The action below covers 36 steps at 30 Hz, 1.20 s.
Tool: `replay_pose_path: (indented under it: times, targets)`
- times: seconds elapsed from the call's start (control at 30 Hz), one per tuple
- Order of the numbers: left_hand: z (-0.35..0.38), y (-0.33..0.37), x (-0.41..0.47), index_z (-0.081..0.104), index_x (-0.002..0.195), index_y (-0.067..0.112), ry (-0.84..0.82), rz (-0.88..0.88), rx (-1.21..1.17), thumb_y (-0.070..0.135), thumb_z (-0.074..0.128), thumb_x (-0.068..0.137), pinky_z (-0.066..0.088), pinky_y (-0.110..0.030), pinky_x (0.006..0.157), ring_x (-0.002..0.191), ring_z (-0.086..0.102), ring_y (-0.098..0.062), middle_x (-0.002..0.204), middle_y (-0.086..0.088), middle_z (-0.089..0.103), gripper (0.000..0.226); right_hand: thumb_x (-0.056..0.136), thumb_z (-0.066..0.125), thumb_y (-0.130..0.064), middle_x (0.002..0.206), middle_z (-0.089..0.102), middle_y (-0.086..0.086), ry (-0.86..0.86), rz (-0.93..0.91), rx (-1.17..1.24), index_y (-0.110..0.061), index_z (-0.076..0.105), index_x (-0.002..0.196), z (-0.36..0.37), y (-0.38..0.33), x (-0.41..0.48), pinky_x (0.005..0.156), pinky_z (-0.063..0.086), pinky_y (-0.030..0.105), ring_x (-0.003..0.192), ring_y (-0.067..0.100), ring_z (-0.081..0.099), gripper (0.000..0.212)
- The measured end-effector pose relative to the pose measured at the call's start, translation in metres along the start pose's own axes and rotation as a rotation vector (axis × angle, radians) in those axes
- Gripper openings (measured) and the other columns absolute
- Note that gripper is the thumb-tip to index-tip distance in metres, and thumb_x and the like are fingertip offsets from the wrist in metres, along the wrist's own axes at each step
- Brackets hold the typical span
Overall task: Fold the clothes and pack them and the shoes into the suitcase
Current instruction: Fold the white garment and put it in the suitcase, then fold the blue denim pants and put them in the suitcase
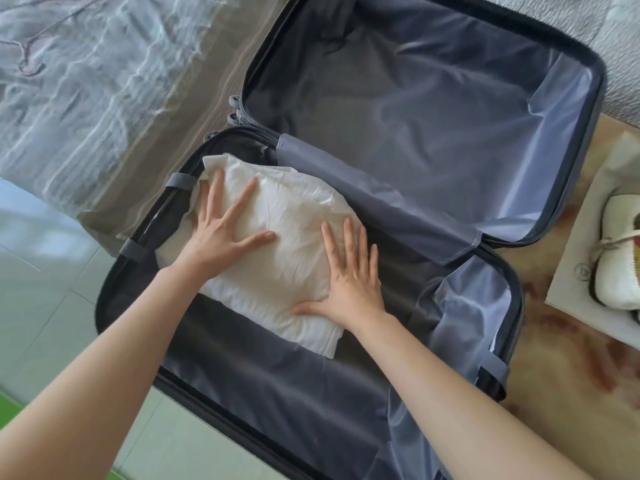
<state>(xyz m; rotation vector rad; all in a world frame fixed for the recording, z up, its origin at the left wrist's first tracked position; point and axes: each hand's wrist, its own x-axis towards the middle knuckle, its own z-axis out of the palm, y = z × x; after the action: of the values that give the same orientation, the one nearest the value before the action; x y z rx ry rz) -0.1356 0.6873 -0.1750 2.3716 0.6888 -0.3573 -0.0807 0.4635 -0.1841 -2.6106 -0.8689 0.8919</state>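
A pale grey cloth [86, 81] with white wavy streaks and thin dark red lines fills the upper left. A tan band [194, 109] runs along its lower edge, slanting down to the left. Below lies a floor [45, 278] of light tiles, with a bright green strip [10, 407] at the lower left edge. On the right, a beige surface [561, 358] carries reddish-brown blotches. A white sheet [568, 289] lies on it at the right edge, printed with 1 small round logo [581, 270]. A grey textured cover [620, 46] shows top right
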Motion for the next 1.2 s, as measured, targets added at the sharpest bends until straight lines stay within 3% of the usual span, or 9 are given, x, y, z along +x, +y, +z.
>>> replay_pose_path:
  times: [0.2,0.47,0.63,0.7,0.83,1.07,1.2]
  targets:
    - [0.003,0.001,0.004,0.000,0.138,0.066,0.056,-0.008,0.118,0.089,0.041,0.064,0.001,-0.060,0.113,0.144,-0.023,-0.017,0.156,0.013,-0.024,0.087,0.055,0.066,-0.079,0.148,-0.043,0.005,-0.006,0.015,-0.013,-0.032,-0.035,0.141,0.000,0.001,0.000,0.113,-0.019,0.049,0.137,0.028,-0.038,0.141]
    - [-0.004,0.016,0.003,-0.003,0.143,0.057,0.006,-0.067,0.271,0.078,0.046,0.074,0.004,-0.059,0.115,0.144,-0.022,-0.023,0.156,0.005,-0.025,0.088,0.058,0.067,-0.077,0.145,-0.047,0.005,-0.022,0.013,0.035,-0.031,-0.036,0.140,-0.010,-0.001,-0.007,0.112,-0.020,0.051,0.133,0.027,-0.043,0.140]
    - [-0.001,0.036,-0.025,0.018,0.151,0.032,0.316,0.053,0.239,0.060,0.046,0.089,-0.005,-0.051,0.117,0.146,-0.014,-0.019,0.160,-0.002,-0.004,0.074,0.063,0.068,-0.073,0.145,-0.047,0.000,0.068,0.000,0.167,-0.032,-0.035,0.141,-0.018,0.002,-0.037,0.111,-0.022,0.046,0.134,0.023,-0.043,0.136]
    - [0.006,0.048,-0.039,0.026,0.150,0.025,0.349,0.087,0.211,0.049,0.047,0.093,-0.003,-0.049,0.118,0.147,-0.009,-0.021,0.160,-0.005,0.002,0.065,0.065,0.068,-0.071,0.146,-0.046,-0.001,0.088,0.003,0.206,-0.033,-0.034,0.141,-0.018,0.006,-0.053,0.112,-0.020,0.045,0.136,0.021,-0.040,0.133]
    - [0.022,0.085,-0.060,0.035,0.145,0.022,0.291,0.091,0.119,0.040,0.047,0.096,0.004,-0.048,0.119,0.148,-0.002,-0.022,0.158,-0.008,0.017,0.054,0.067,0.069,-0.067,0.151,-0.038,0.000,0.118,0.030,0.316,-0.034,-0.029,0.144,-0.019,0.019,-0.089,0.115,-0.013,0.043,0.142,0.020,-0.029,0.129]
    - [0.066,0.176,-0.099,0.037,0.144,0.027,0.141,0.172,-0.144,0.031,0.058,0.093,0.014,-0.041,0.118,0.146,0.008,-0.023,0.156,-0.004,0.021,0.055,0.061,0.071,-0.070,0.156,-0.026,-0.004,0.247,0.139,0.481,-0.043,-0.019,0.145,-0.035,0.069,-0.146,0.116,-0.004,0.040,0.145,0.016,-0.015,0.126]
    - [0.099,0.219,-0.118,0.039,0.144,0.023,0.037,0.179,-0.108,0.028,0.057,0.094,0.016,-0.041,0.118,0.144,0.017,-0.027,0.155,-0.007,0.026,0.053,0.061,0.075,-0.063,0.158,-0.017,-0.006,0.309,0.156,0.620,-0.049,-0.017,0.139,-0.046,0.110,-0.188,0.117,0.006,0.041,0.144,0.008,-0.010,0.121]
